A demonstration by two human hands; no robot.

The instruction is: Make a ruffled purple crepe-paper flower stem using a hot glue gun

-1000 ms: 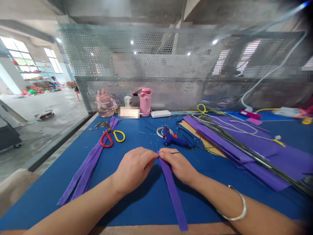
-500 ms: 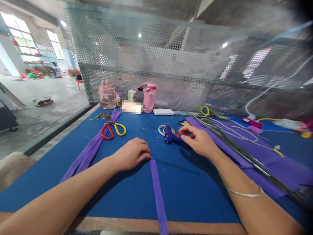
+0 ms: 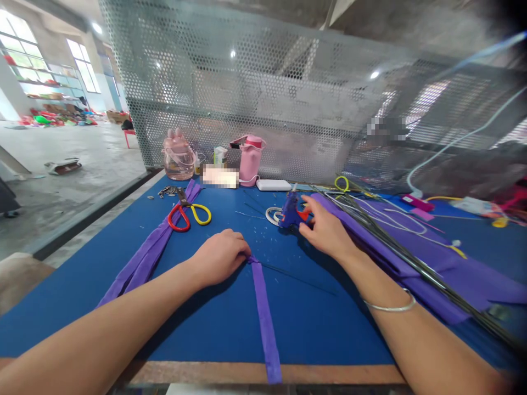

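My left hand (image 3: 222,257) pinches the upper end of a purple strip (image 3: 265,318), which hangs down across the table's front edge. A thin dark wire (image 3: 296,275) runs from the pinched end to the right, close over the blue top. My right hand (image 3: 327,226) has its fingers around the handle of a blue hot glue gun (image 3: 289,211) with an orange trigger; its nozzle points up. Left of my hands, scissors (image 3: 183,211) with one red and one yellow handle lie over more purple strips (image 3: 148,258).
Purple sheets (image 3: 395,241) with a bundle of dark wires (image 3: 405,260) cover the right side. A pink flask (image 3: 250,160), a clear bottle (image 3: 179,160) and a white power bank (image 3: 273,185) stand or lie at the back, before a perforated metal screen (image 3: 263,104).
My right hand has let go of the strip's end, moved right and taken hold of the glue gun, whose nozzle has tipped up. My left hand keeps its pinch on the strip.
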